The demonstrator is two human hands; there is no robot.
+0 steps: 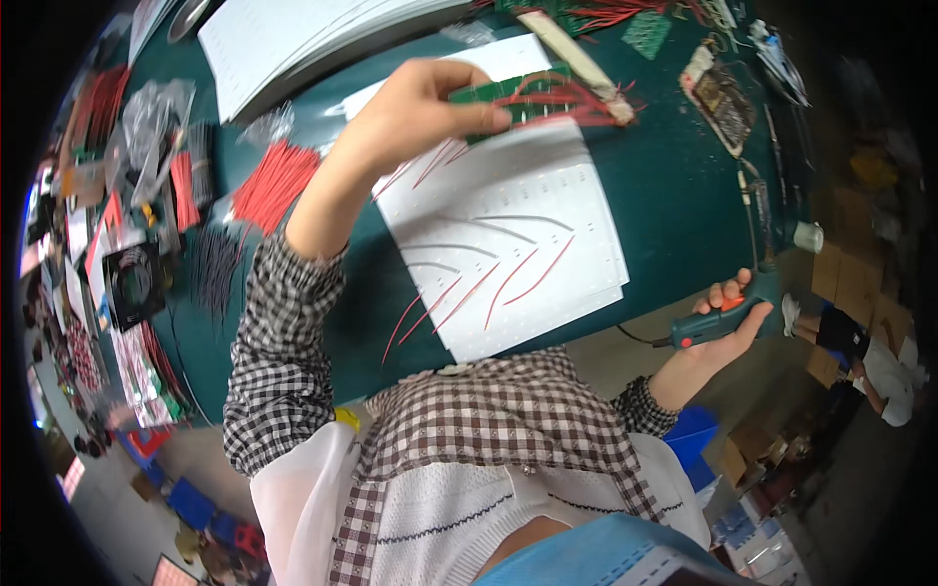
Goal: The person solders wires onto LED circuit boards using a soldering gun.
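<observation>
My left hand (415, 112) is closed on the edge of a green circuit board (473, 94), above the top of a white sheet (576, 210). Red wires (567, 98) stretch from the board toward the end of a pale bar (572, 59). On the sheet lie several loose red wires (516, 275) and several dark grey wires (503, 229), spread in slanted rows. At the table's right edge, my right hand (731, 317) grips a green soldering gun (696, 330) by its handle. Its tip points away from me, toward a tray of dark, crusted material (725, 98).
Bundles of red wires (277, 181) and black wires (215, 264) lie on the green table (674, 205) to the left. A thick paper stack (293, 49) stands at the back. A small white cup (808, 235) sits at the right edge. Another person (870, 361) is farther right.
</observation>
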